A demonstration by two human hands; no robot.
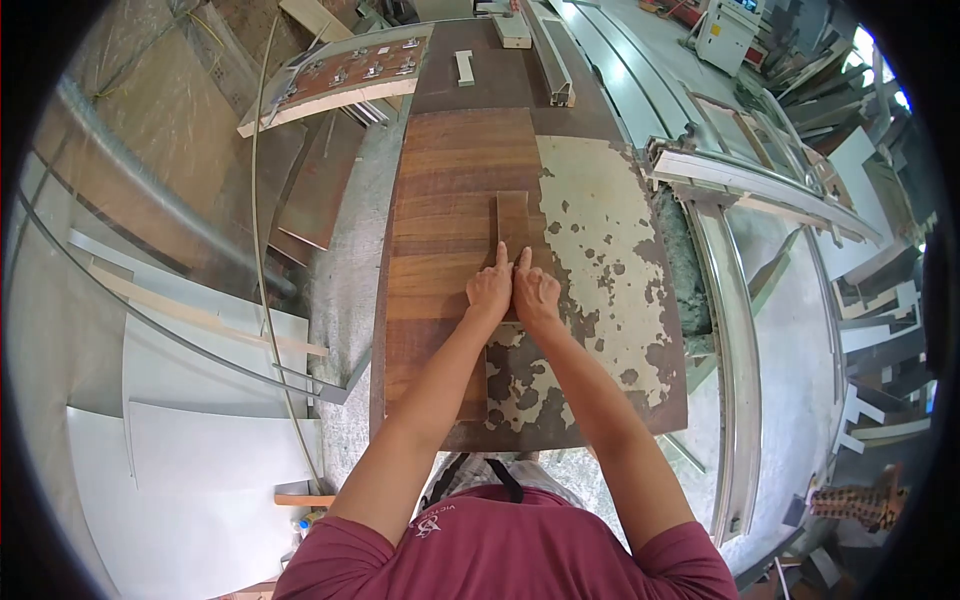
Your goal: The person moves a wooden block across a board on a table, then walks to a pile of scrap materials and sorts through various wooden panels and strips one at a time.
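A narrow brown wood strip [513, 214] lies lengthwise in front of me, over the right edge of a wood-grained panel [440, 220]. My left hand [489, 293] is closed along the strip's left side, its index finger stretched forward on the wood. Mirroring it, my right hand [538, 293] is closed along the right side, index finger also extended. The other fingers are curled and partly hidden, with both hands nearly touching. Beneath the panel is a worktable [610, 270] with a peeling, blotchy cream and brown top.
At the table's far end are a small pale block [464, 68] and a metal profile [550, 60]. A board with metal fittings [350, 72] stands at the far left. To the right runs a machine rail [735, 350]. White sheets [215, 440] lean at the left.
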